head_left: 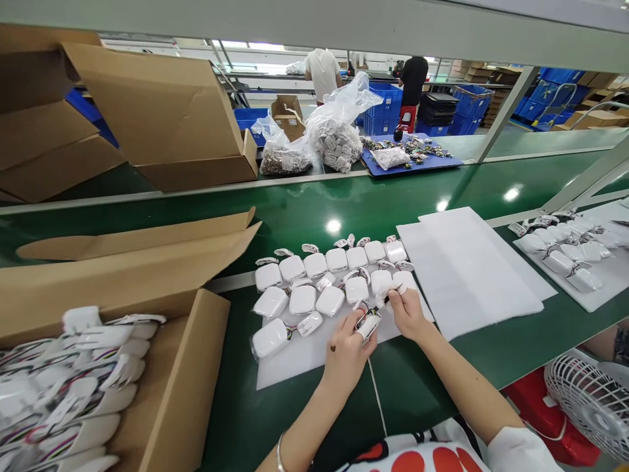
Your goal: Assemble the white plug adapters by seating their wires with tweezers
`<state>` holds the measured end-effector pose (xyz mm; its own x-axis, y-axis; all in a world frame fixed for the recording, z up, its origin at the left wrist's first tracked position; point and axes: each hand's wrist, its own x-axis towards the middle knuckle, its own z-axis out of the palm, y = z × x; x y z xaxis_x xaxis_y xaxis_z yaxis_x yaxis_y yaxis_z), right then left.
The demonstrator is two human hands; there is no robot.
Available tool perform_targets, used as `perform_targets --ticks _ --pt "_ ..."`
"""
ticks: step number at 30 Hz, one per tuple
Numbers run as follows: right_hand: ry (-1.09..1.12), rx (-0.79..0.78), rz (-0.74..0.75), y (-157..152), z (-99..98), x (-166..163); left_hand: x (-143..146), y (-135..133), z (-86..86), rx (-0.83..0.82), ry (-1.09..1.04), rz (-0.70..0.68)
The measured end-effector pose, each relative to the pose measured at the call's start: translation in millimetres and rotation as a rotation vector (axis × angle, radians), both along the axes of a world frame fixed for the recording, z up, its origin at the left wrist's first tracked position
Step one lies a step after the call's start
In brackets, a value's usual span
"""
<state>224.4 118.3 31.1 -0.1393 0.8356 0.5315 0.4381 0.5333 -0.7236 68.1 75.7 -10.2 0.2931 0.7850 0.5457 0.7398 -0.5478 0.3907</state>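
Left hand (346,347) grips a small white wired part (367,324); right hand (405,311) pinches a white housing (388,296) just beside it. On the foam sheet (295,364), toward 11 o'clock, some fifteen assembled units (314,282) lie finished; many remain in the carton (162,393) at 9 o'clock.

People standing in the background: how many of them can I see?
2. A person in a white shirt stands behind the far table, left of centre; a person in a black shirt stands further right, by the blue crates. Others may be hidden.
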Motion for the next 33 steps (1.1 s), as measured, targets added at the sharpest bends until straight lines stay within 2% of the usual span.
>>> perform_targets --ticks 8,12,16,25,29,33 --pt "-0.126 0.078 0.125 0 -5.1 -9 1 1 1.3 0.011 0.016 0.016" --pt "-0.088 0.138 0.069 -2 -3.4 -8 0 1 1.3 0.012 0.015 0.013" --pt "-0.050 0.125 0.024 -2 -1.7 -5 0 1 -0.2 0.024 0.011 0.011" --pt "-0.158 0.090 0.126 -1 -15.3 -12 -1 0 -0.6 -0.022 -0.001 -0.013" --pt "-0.140 0.049 0.078 -4 -20.5 -17 0 -1 -1.8 -0.012 0.018 -0.015" --pt "-0.069 0.079 -0.017 -9 -9.0 -13 2 -3 -2.1 0.008 0.020 0.023"
